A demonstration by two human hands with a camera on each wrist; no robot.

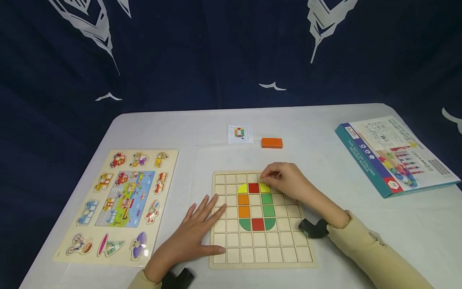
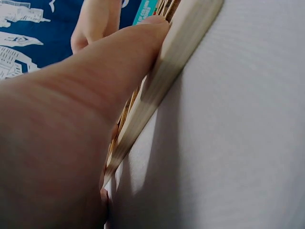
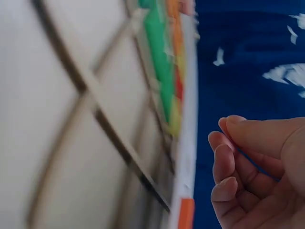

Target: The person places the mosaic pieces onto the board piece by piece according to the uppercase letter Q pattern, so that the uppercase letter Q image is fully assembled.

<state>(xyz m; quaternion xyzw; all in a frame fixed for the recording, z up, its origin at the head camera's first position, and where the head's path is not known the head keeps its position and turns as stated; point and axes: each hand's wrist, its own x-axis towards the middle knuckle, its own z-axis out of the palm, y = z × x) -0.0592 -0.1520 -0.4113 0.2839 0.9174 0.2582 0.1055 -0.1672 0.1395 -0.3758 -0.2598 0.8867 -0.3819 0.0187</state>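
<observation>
A wooden grid board (image 1: 290, 255) lies before me, with coloured tiles forming a ring in its cells. The top row has a red tile (image 1: 254, 188) between two rounded yellow tiles. Orange tiles (image 1: 244, 212) run down the left, green tiles (image 1: 268, 210) down the right; a red tile (image 1: 258, 224) sits between green rounded corners below. My left hand (image 1: 193, 233) rests at the board's left edge, fingers spread, thumb (image 2: 128, 47) on the rim. My right hand (image 1: 288, 178) is over the upper right cells; its thumb and fingertips (image 3: 234, 119) meet, with no piece visible between them.
A small pattern card (image 1: 234, 139) and an orange block (image 1: 272, 143) lie beyond the board. To the left is a vehicle picture puzzle (image 1: 167, 158); at the right lies a teal-edged box (image 1: 400, 156). A dark blue patterned cloth (image 1: 216, 56) hangs behind the table.
</observation>
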